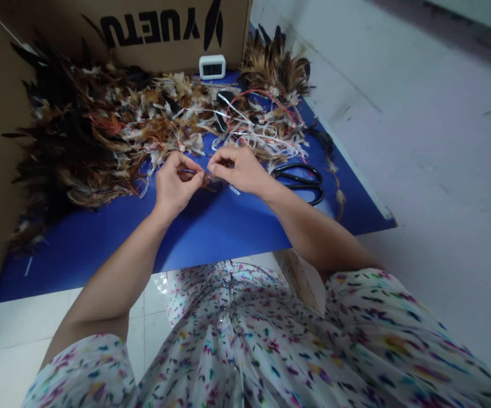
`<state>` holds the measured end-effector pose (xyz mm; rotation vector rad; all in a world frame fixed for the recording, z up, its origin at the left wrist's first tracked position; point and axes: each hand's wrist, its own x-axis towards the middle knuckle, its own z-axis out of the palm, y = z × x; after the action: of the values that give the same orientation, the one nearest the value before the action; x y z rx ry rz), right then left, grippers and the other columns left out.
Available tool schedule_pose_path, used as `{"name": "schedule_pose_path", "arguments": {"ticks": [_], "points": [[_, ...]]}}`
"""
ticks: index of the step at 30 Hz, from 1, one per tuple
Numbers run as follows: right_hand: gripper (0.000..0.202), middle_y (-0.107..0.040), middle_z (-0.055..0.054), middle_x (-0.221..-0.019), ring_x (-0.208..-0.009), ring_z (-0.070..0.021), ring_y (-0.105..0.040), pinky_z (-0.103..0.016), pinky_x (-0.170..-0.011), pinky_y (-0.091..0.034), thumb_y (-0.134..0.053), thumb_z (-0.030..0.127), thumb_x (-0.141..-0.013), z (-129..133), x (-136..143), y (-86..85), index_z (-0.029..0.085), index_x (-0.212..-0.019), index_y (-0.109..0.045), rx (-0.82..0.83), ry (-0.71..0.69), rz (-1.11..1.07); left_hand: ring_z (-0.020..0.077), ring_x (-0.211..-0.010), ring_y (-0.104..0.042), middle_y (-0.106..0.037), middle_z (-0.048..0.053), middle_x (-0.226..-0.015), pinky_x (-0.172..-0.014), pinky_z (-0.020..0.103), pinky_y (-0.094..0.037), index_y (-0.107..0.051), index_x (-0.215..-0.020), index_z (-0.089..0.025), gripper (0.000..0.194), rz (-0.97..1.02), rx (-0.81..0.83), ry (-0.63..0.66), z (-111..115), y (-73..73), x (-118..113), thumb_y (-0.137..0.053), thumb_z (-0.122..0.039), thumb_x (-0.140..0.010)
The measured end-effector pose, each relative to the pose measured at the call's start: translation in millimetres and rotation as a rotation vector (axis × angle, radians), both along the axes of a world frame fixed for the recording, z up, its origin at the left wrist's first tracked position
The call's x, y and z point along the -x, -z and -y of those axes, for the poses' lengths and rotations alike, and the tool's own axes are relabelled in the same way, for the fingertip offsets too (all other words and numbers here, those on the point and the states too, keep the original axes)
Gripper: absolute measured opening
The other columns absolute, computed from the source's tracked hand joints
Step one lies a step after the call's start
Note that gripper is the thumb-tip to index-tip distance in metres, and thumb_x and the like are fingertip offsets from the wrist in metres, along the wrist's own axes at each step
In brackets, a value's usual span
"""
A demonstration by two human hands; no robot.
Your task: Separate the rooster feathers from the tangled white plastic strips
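Head view, bench: flat blue-surfaced bench [232, 232] spanning the middle of the frame.
Box: large brown cardboard box [75, 25] with black lettering, at the top left and top centre.
Feathers: wide heap of black, brown and cream feathers [139, 116], from far left to upper centre-right.
Ribbons: tangle of thin white ribbons [262, 139] with a red strand, right of centre.
Left hand [174, 184]: at centre, thumb and forefinger pinching the small piece.
Right hand [245, 170]: just beside it, fingertips drawn together; cannot tell whether they grip anything.
Scissors: black loop-handled scissors [305, 186], near the right wrist.
Device: white rounded device with dark display [212, 69], upper centre.
Piece: small reddish-brown piece [206, 180], at the left fingertips.
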<state>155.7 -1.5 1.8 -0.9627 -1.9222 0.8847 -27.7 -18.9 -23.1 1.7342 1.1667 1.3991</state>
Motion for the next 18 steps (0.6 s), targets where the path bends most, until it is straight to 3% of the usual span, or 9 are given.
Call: {"name": "schedule_pose_path", "arguments": {"ticks": [9,18], "points": [[0.005,-0.064,0.0,-0.064,-0.058,-0.008,-0.051,-0.023,-0.057,-0.041,-0.069,0.018,-0.075,2.3,3.9,-0.5,0.013,-0.074,-0.069,0.357,-0.008,-0.131,0.0112,-0.065,-0.071,-0.069,-0.002,-0.079,-0.062,0.021,-0.062,-0.051,-0.085,-0.021,0.035,-0.102,-0.066,-0.036,3.7,1.4,-0.6,-0.08,-0.039,-0.076],[0.009,-0.051,0.006,-0.048,-0.046,-0.0043,-0.039,-0.021,-0.046,-0.031,-0.072,0.017,-0.076,4.8,3.4,-5.7,0.011,-0.07,-0.068,0.424,0.001,-0.146,0.0117,-0.07,-0.071,-0.069,-0.002,-0.078,-0.064,0.02,-0.059,-0.056,-0.086,-0.02,0.033,-0.112,-0.077,-0.08,7.7,-0.6,-2.1,-0.081,-0.038,-0.073]]}}
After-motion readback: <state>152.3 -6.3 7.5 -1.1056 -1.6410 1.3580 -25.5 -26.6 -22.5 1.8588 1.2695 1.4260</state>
